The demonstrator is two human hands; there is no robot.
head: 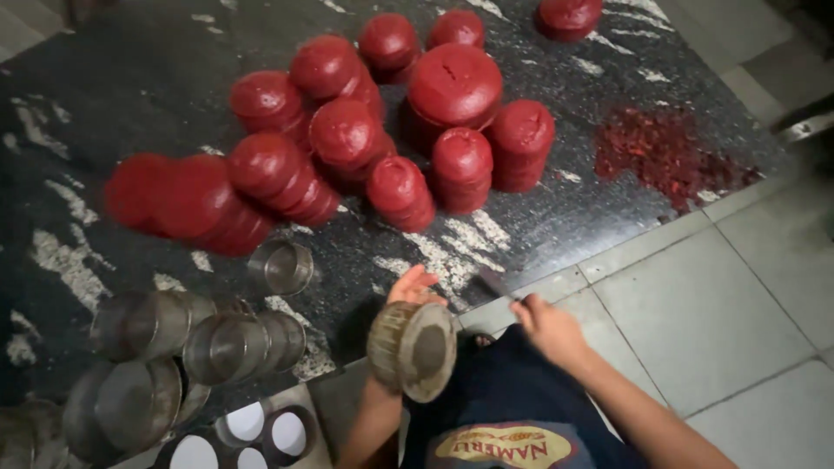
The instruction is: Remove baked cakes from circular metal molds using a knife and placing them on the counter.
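- Two bare hands work at the near edge of a dark, white-veined stone tabletop (556,217), seen from above.
- Left hand (412,287): its grip is closed around a round metal mould (413,349), fingers curled over the far side of the rim. The mould is tipped on its side, its flat round face turned toward the person's lap, and it hangs just off the tabletop's front edge.
- Right hand (549,328): its grip is closed on the handle of a knife (497,283), whose blurred dark blade points up and to the left, toward the left hand's fingers. Blade and mould are near each other, but whether they touch cannot be told.
- Below the hands, a dark apron (504,408) with an oval yellow patch covers the person's lap.
- Left of the mould, a cluster of empty metal rings (187,339) lies on the tabletop, some leaning on one another; one single ring (281,267) stands apart, nearer the middle.
- At the bottom left edge, short open tubes (252,434) with pale insides stand together.
- Farther back, many red round cakes (347,135) crowd the tabletop, stacked in short columns, several columns leaning. One wide red cake (454,85) sits among them, larger than the rest.
- To the right, well apart from the stacks, red crumbs (665,156) lie in a loose pile.
- Pale grey floor tiles (721,304) fill the right side.
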